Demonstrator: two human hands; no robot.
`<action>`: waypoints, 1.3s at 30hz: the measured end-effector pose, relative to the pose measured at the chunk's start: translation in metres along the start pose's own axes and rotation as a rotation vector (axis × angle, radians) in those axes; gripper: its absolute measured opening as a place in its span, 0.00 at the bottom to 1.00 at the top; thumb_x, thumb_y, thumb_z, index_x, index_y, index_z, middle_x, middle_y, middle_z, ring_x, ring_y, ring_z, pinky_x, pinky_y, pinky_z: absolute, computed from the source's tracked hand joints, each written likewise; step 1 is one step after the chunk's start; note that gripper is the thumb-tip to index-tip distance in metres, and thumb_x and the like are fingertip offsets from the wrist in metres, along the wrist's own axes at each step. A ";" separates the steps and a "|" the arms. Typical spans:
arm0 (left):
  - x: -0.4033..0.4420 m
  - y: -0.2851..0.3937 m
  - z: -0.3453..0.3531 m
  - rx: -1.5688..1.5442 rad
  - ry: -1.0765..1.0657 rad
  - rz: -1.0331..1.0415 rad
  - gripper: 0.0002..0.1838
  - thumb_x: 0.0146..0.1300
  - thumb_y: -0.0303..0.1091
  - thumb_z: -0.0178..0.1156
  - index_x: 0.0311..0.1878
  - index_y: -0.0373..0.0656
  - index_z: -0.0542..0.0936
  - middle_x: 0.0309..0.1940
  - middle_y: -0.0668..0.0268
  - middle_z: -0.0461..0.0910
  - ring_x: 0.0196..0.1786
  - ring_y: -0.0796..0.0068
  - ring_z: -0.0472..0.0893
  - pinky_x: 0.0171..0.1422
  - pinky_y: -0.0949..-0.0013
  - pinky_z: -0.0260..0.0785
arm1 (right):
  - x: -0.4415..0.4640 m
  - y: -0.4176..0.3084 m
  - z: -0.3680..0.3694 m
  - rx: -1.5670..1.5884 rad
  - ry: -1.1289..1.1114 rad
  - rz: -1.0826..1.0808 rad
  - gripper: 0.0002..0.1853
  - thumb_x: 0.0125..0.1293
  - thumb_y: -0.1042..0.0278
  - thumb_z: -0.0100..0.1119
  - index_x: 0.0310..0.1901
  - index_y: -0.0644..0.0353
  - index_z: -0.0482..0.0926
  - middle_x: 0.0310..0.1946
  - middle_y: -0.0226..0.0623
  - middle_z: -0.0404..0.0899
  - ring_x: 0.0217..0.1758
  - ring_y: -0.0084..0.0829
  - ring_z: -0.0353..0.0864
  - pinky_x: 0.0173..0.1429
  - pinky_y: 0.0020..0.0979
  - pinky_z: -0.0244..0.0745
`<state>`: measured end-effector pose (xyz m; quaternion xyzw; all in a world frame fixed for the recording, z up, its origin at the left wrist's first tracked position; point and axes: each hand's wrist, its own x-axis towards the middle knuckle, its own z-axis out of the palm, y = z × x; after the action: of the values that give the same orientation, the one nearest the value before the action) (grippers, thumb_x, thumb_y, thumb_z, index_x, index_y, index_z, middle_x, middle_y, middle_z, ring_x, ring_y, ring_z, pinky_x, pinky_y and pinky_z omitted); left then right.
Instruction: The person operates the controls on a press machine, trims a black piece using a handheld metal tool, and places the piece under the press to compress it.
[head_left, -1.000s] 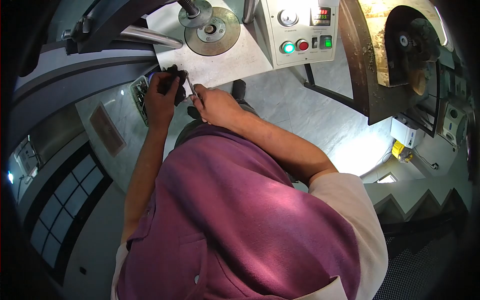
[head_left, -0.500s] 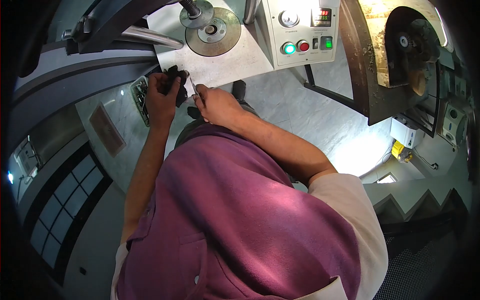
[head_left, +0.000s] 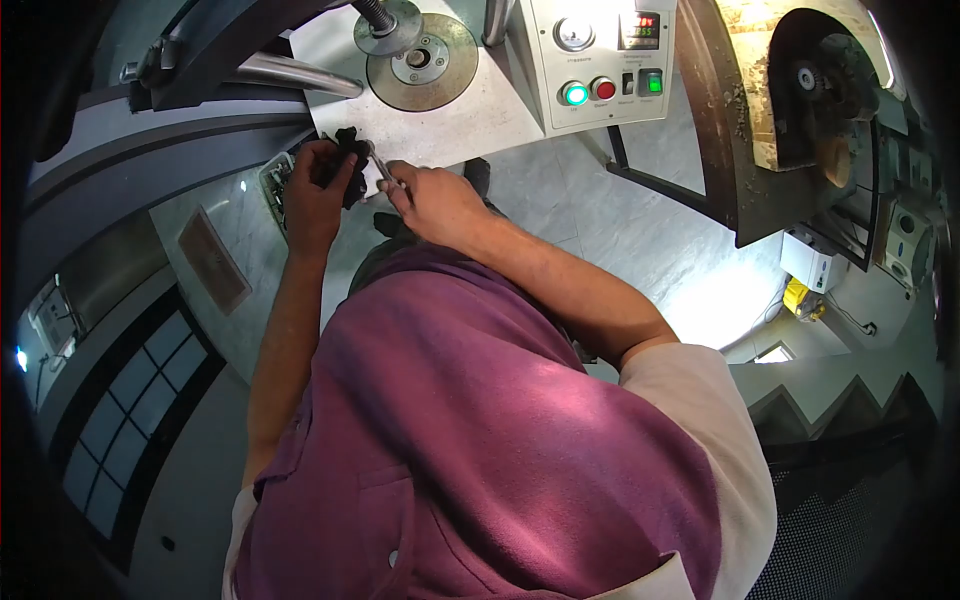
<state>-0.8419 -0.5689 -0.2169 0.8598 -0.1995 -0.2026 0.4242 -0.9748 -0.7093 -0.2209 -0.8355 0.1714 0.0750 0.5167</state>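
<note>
My left hand (head_left: 316,190) is closed around a ragged black piece (head_left: 353,165), which looks soft and crumpled; its kind cannot be made out. Closed on a slim, shiny metal tool (head_left: 379,163) is my right hand (head_left: 436,200). The tool points up and left, its tip close beside the black piece; whether they touch is unclear. Both hands are just off the near edge of a white machine table (head_left: 440,140). Behind them on that table sits a round metal plate (head_left: 455,75), with a threaded spindle and disc (head_left: 388,30) above it.
A control panel (head_left: 600,65) with a gauge, lit green buttons and a red one stands at the back right. Farther right is a brown machine housing (head_left: 715,120). A tray of small tools (head_left: 276,190) lies left of my left hand. Dark metal beams (head_left: 170,145) cross the left side.
My left hand has shifted slightly left with the black piece. The tool in my right hand has moved a little up and left, and my view has shifted slightly.
</note>
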 end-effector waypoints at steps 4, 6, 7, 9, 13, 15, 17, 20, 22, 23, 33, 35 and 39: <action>0.005 0.002 -0.005 -0.020 -0.023 0.024 0.12 0.63 0.31 0.68 0.47 0.39 0.78 0.38 0.65 0.83 0.40 0.77 0.81 0.47 0.71 0.73 | 0.000 -0.004 -0.002 0.015 0.039 -0.075 0.14 0.73 0.60 0.47 0.43 0.63 0.75 0.32 0.57 0.82 0.39 0.59 0.82 0.45 0.57 0.74; 0.006 0.002 -0.007 -0.038 -0.038 0.016 0.12 0.63 0.30 0.68 0.47 0.40 0.78 0.38 0.66 0.83 0.40 0.78 0.81 0.47 0.71 0.73 | -0.001 -0.011 -0.004 0.029 0.042 -0.032 0.14 0.73 0.59 0.46 0.43 0.63 0.75 0.32 0.57 0.82 0.39 0.59 0.82 0.45 0.57 0.74; 0.006 0.003 -0.007 -0.037 -0.037 0.017 0.12 0.63 0.30 0.68 0.47 0.40 0.78 0.38 0.66 0.83 0.40 0.78 0.81 0.47 0.71 0.73 | -0.002 -0.013 -0.005 0.040 0.046 0.010 0.14 0.73 0.59 0.46 0.44 0.63 0.74 0.32 0.57 0.82 0.39 0.59 0.82 0.45 0.57 0.74; 0.006 0.004 -0.008 -0.018 -0.047 -0.010 0.12 0.63 0.30 0.68 0.47 0.40 0.79 0.37 0.66 0.83 0.41 0.79 0.81 0.48 0.72 0.72 | -0.007 -0.008 0.000 0.013 0.043 0.000 0.14 0.73 0.59 0.47 0.45 0.61 0.75 0.32 0.56 0.82 0.38 0.59 0.82 0.45 0.56 0.74; 0.004 0.005 -0.006 -0.007 -0.041 0.009 0.12 0.63 0.30 0.68 0.47 0.40 0.79 0.38 0.67 0.83 0.41 0.79 0.81 0.48 0.73 0.72 | -0.011 -0.008 -0.001 -0.007 0.010 0.106 0.14 0.74 0.59 0.47 0.47 0.62 0.74 0.32 0.57 0.82 0.37 0.59 0.82 0.45 0.56 0.74; 0.004 0.007 -0.006 -0.049 -0.029 0.011 0.12 0.63 0.30 0.68 0.47 0.40 0.79 0.38 0.67 0.84 0.41 0.79 0.81 0.48 0.73 0.72 | -0.008 -0.008 0.000 -0.018 0.025 0.089 0.15 0.74 0.59 0.47 0.48 0.62 0.74 0.31 0.57 0.82 0.37 0.59 0.82 0.45 0.56 0.74; 0.004 0.009 -0.006 -0.023 -0.030 0.004 0.12 0.63 0.30 0.69 0.47 0.40 0.79 0.38 0.67 0.84 0.41 0.79 0.82 0.49 0.73 0.72 | -0.005 -0.005 0.005 -0.025 0.038 0.067 0.15 0.74 0.59 0.47 0.48 0.63 0.74 0.31 0.58 0.82 0.37 0.59 0.82 0.44 0.56 0.74; 0.005 0.009 -0.007 0.013 -0.029 -0.008 0.12 0.62 0.30 0.69 0.47 0.40 0.80 0.39 0.67 0.84 0.42 0.78 0.82 0.50 0.73 0.73 | -0.002 0.000 0.010 -0.097 0.031 0.031 0.15 0.75 0.58 0.46 0.48 0.62 0.74 0.32 0.57 0.82 0.37 0.59 0.82 0.44 0.56 0.75; 0.004 0.010 -0.008 0.024 -0.032 -0.019 0.12 0.62 0.30 0.69 0.47 0.40 0.80 0.39 0.66 0.84 0.43 0.78 0.83 0.50 0.72 0.73 | -0.004 -0.004 0.004 -0.015 0.053 0.024 0.15 0.74 0.58 0.47 0.48 0.62 0.75 0.32 0.56 0.83 0.38 0.59 0.83 0.45 0.56 0.75; 0.003 0.012 -0.007 0.025 -0.025 -0.021 0.12 0.62 0.30 0.69 0.47 0.40 0.80 0.40 0.66 0.85 0.43 0.78 0.83 0.50 0.72 0.73 | -0.004 -0.003 0.004 -0.015 0.053 0.026 0.15 0.74 0.58 0.47 0.48 0.62 0.75 0.32 0.56 0.83 0.38 0.59 0.83 0.45 0.56 0.75; 0.004 0.010 -0.007 0.021 -0.015 -0.006 0.12 0.62 0.30 0.69 0.48 0.40 0.81 0.40 0.65 0.85 0.44 0.78 0.83 0.51 0.72 0.73 | -0.005 -0.001 -0.001 -0.043 0.049 0.001 0.14 0.72 0.59 0.47 0.44 0.63 0.76 0.31 0.56 0.83 0.37 0.57 0.83 0.45 0.55 0.76; 0.005 0.005 -0.006 0.016 -0.014 -0.006 0.12 0.62 0.30 0.69 0.48 0.40 0.81 0.40 0.66 0.85 0.43 0.78 0.83 0.50 0.72 0.73 | -0.006 -0.001 0.000 -0.023 0.058 0.002 0.15 0.72 0.59 0.47 0.44 0.63 0.76 0.31 0.55 0.83 0.37 0.57 0.83 0.45 0.55 0.76; 0.004 0.007 -0.007 0.004 -0.015 -0.004 0.13 0.62 0.30 0.69 0.48 0.40 0.81 0.39 0.66 0.85 0.42 0.78 0.83 0.49 0.72 0.73 | -0.005 -0.002 0.003 -0.049 0.045 0.028 0.14 0.72 0.59 0.47 0.44 0.62 0.76 0.31 0.55 0.83 0.37 0.57 0.83 0.45 0.55 0.76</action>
<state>-0.8359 -0.5701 -0.2084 0.8595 -0.2015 -0.2097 0.4204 -0.9784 -0.7050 -0.2195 -0.8468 0.1928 0.0678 0.4911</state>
